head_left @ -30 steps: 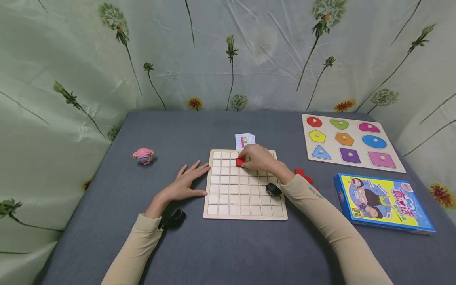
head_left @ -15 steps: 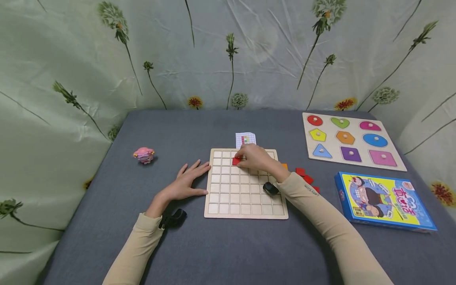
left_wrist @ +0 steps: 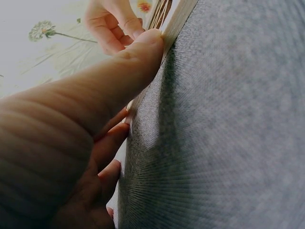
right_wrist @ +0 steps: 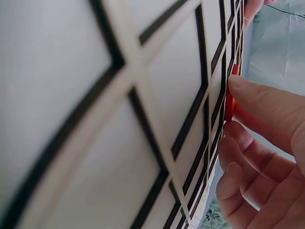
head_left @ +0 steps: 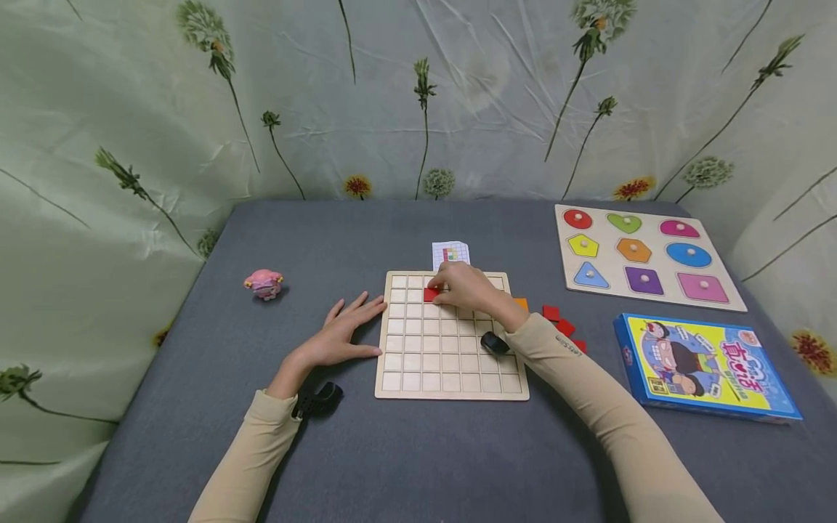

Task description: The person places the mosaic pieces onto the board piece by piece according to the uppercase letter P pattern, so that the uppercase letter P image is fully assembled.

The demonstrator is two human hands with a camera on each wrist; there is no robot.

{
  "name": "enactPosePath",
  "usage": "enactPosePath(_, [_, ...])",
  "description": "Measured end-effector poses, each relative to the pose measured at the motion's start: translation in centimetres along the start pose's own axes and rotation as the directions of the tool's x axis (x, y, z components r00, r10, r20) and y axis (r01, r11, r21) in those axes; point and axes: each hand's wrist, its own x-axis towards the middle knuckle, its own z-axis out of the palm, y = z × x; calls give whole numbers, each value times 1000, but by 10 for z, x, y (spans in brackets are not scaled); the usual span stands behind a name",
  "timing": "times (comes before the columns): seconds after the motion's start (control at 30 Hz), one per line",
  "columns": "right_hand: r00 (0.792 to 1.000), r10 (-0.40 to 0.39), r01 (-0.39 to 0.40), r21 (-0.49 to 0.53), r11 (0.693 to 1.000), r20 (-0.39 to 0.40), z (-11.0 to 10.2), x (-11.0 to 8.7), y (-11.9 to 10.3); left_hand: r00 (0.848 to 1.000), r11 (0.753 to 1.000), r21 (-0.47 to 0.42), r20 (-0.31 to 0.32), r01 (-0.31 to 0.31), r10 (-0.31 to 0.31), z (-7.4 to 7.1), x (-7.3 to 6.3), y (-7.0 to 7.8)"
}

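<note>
A pale wooden grid board (head_left: 451, 393) with square cells lies on the table. My right hand (head_left: 466, 288) reaches over its far rows and pinches a red square tile (head_left: 430, 295) between thumb and fingers. In the right wrist view the red tile (right_wrist: 229, 102) stands close against the grid, thumb on one side and fingertips on the other. My left hand (head_left: 341, 335) has its fingers spread and touches the board's left edge. The left wrist view shows that thumb (left_wrist: 143, 52) pressed at the wooden edge.
A small pattern card (head_left: 450, 253) lies beyond the board. Red tiles (head_left: 551, 313) and an orange tile (head_left: 521, 303) lie to its right, partly behind the right arm. Farther right are a shape puzzle board (head_left: 608, 269) and a blue-yellow box (head_left: 706, 370). A pink toy (head_left: 264, 284) stands left.
My right hand has moved a little to the left over the board with the red tile, uncovering the orange tile. My left hand stays at the board's edge.
</note>
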Motion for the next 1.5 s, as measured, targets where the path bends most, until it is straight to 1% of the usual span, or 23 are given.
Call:
enactPosePath(0.23, [1000,-28,29,6,1000,-12,2,2,3,1000,1000,0,0,-3,3,0,1,-1])
enactPosePath(0.37, [999,-48,48,9,999,-6,2,2,4,1000,1000,5,5,3,-3,1,1,-2])
enactPosePath(0.67, [999,-27,26,10,1000,21,-7,-5,5,1000,1000,-4,5,-14,14,1,1,-3])
enactPosePath(0.87, [1000,-9,9,22,1000,18,-15,-16,9,1000,1000,-15,6,-14,15,2,2,-4])
enactPosePath(1.1, [1000,15,-15,33,999,-16,-19,-33,21,1000,1000,-11,15,-9,9,1,1,-3])
enactPosePath(1.3, [999,19,-18,22,1000,-32,-24,-44,29,1000,1000,-14,29,11,-10,0,1,-3])
enactPosePath(1.5, [997,48,-48,6,999,-55,-29,-56,37,1000,1000,-10,26,2,-2,0,1,-3])
